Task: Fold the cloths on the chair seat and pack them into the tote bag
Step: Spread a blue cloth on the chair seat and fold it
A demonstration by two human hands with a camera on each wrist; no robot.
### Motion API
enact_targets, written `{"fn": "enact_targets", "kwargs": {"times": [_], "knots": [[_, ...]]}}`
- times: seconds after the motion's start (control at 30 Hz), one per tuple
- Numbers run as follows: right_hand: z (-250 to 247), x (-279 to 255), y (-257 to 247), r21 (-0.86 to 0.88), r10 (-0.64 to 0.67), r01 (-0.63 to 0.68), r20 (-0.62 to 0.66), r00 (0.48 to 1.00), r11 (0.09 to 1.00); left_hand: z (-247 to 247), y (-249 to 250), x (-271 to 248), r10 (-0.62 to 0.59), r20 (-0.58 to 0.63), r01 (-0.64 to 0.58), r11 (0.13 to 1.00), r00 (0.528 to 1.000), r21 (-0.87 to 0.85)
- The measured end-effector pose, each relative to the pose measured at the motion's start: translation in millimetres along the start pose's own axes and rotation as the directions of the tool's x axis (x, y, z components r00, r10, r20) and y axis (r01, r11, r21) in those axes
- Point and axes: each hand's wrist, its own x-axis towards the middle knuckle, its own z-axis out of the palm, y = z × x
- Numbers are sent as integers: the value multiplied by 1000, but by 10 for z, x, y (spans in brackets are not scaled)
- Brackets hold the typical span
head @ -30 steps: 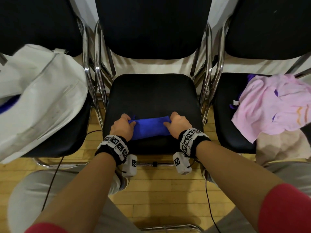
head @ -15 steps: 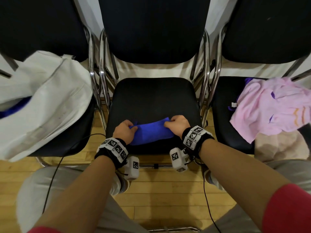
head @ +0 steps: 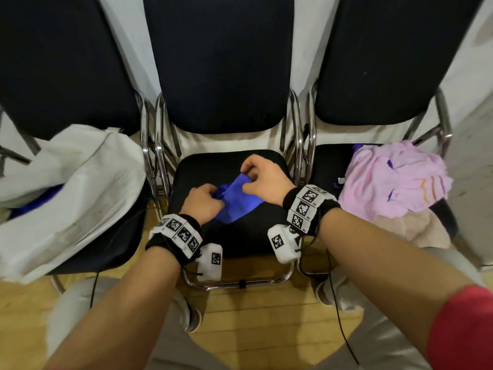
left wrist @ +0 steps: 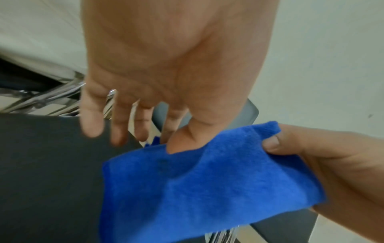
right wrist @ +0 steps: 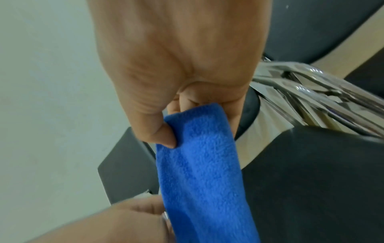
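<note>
At frame centre, above the middle chair seat [head: 213, 166], the right hand [head: 266, 180] pinches the folded blue cloth [head: 240, 201], the left hand [head: 202, 204] apparently thumb-pinching its other end, so keep edges aligned before bagging.

Three black chair seats [head: 240, 236]: tote bag [head: 66, 198], blue cloth [head: 237, 206], pink cloth [head: 394, 182]
</note>
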Motion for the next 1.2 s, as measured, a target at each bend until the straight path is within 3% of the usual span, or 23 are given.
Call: {"fn": "enact_targets", "kwargs": {"times": [0.17,0.3,0.4,0.5,0.6,0.8,0.93,1.0,1.07,1.2], "knots": [[-299,-6,-230,-55,-38,37,-16,999,998,-144,3,-37,-60,47,52,987,997,151],[-404,11,-380,-98,-39,41,26,999,994,-268,-103,-68,-86,91,71,984,992,162],[-409,51,-522,-126,-46,57,85,995,990,-407,24,-162,85,87,-82,996,993,-36],[-365,95,-692,-144,-71,97,176,982,985,-556,268,-329,327,187,-270,923,927,-275],[-299,155,-845,-113,-98,128,235,967,985,-683,376,-443,404,276,-234,840,872,-489],[-121,350,-1090,40,-92,88,108,990,995,-883,244,-486,372,154,-208,765,916,-610],[150,427,-1193,372,29,-34,19,999,928,-1081,71,-434,277,126,-93,658,952,-747],[298,437,-1196,540,94,-144,119,988,829,-1200,-19,-413,210,119,-15,546,970,-837],[443,441,-1144,618,57,-226,281,958,753,-1308,-120,-380,140,123,42,478,983,-877],[766,487,-1115,632,-74,-241,430,900,736,-1471,-343,-316,23,125,99,475,992,-874]]}}
